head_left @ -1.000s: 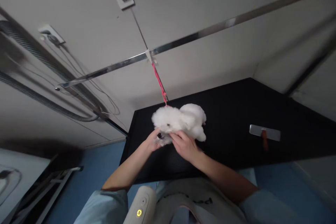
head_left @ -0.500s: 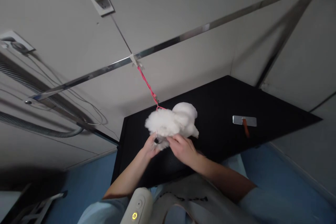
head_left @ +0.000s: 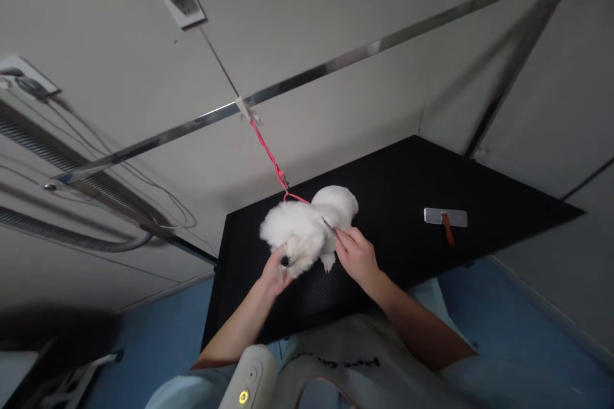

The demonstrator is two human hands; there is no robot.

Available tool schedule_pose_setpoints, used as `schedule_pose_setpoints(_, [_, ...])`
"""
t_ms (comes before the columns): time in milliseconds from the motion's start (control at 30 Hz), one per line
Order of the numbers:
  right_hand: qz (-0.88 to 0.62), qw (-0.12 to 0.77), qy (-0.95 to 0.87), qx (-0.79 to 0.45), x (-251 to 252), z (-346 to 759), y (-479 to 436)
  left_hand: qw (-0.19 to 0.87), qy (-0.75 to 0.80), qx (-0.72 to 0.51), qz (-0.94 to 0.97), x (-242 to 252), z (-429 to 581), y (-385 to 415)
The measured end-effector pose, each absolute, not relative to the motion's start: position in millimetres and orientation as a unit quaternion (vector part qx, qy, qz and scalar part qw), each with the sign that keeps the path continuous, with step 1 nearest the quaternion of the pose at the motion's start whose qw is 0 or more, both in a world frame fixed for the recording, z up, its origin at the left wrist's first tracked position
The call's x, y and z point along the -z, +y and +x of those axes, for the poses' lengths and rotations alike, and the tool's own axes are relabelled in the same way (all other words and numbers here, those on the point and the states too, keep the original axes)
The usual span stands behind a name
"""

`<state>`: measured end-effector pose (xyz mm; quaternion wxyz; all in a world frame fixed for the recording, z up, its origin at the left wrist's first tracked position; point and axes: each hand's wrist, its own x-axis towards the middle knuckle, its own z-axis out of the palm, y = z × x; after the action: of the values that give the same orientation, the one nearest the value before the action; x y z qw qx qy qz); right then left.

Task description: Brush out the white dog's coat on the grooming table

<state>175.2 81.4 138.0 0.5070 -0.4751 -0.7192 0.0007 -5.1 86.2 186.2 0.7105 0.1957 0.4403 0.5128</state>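
A fluffy white dog [head_left: 292, 223] is on the black table, its head turned toward me and its dark nose showing. My left hand [head_left: 275, 273] is closed around its muzzle and chin. In my right hand [head_left: 357, 255] is a slim metal tool [head_left: 329, 227] with a narrow, pointed, blade-like end; whether it is scissors or a comb I cannot tell. The tool's end lies against the fur at the side of the dog's head. A pink cord [head_left: 267, 152] runs from the overhead bar down to the dog's neck. One pale paw rests near my right hand.
Right of the dog on the black table [head_left: 393, 185] lies a slicker brush [head_left: 446, 218] with an orange handle. A metal bar [head_left: 307, 82] crosses above. Grey hoses [head_left: 71, 239] and cables run along the wall at left. A pale rounded device [head_left: 251, 377] sits close to my body.
My right hand has moved right and slightly up, away from the dog's chin, and the metal tool now shows. The dog's head has tilted a little; my left hand stays at its muzzle.
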Motion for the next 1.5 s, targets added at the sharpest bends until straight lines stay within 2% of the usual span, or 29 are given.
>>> schedule_pose_setpoints(133, [-0.376, 0.478, -0.794, -0.016, -130, 168, 78, 0.706, 0.439, -0.521, 0.192, -184, -7, 86])
schedule_pose_setpoints(267, [-0.455, 0.494, -0.741, -0.019, -123, 164, 80, 0.700, 0.455, -0.523, 0.174, -180, -11, 83])
schedule_pose_setpoints(400, [-0.363, 0.474, -0.800, -0.049, -125, 159, 82, 0.683, 0.490, -0.518, 0.159, -177, -15, 81])
schedule_pose_setpoints(500, [-0.397, 0.508, -0.760, -0.082, -125, 163, 90, 0.690, 0.496, -0.499, 0.169, -179, -23, 80])
schedule_pose_setpoints(600, [-0.463, 0.542, -0.679, -0.177, -110, 173, 90, 0.714, 0.502, -0.452, 0.184, -185, -36, 84])
schedule_pose_setpoints(700, [-0.443, 0.503, -0.667, -0.325, -82, 178, 65, 0.702, 0.526, -0.443, 0.185, -189, -44, 91])
schedule_pose_setpoints(767, [-0.417, 0.465, -0.685, -0.375, -69, 176, 44, 0.663, 0.549, -0.478, 0.176, -189, -42, 96])
schedule_pose_setpoints(833, [-0.404, 0.447, -0.714, -0.357, -70, 172, 33, 0.617, 0.559, -0.527, 0.172, -187, -36, 98])
schedule_pose_setpoints(967, [-0.375, 0.454, -0.781, -0.208, -106, 159, 53, 0.560, 0.558, -0.583, 0.191, -182, -21, 91])
schedule_pose_setpoints(1133, [-0.394, 0.393, -0.828, -0.064, -138, 157, 88, 0.545, 0.523, -0.621, 0.209, -172, -10, 75])
schedule_pose_setpoints(1233, [-0.409, 0.389, -0.824, -0.041, -138, 167, 82, 0.547, 0.512, -0.633, 0.194, -165, -5, 69])
schedule_pose_setpoints(1367, [-0.375, 0.337, -0.863, -0.034, -136, 176, 64, 0.551, 0.508, -0.641, 0.164, -158, 5, 63])
schedule_pose_setpoints(1500, [-0.441, 0.348, -0.827, -0.019, -133, 180, 51, 0.546, 0.515, -0.646, 0.140, -153, 15, 59])
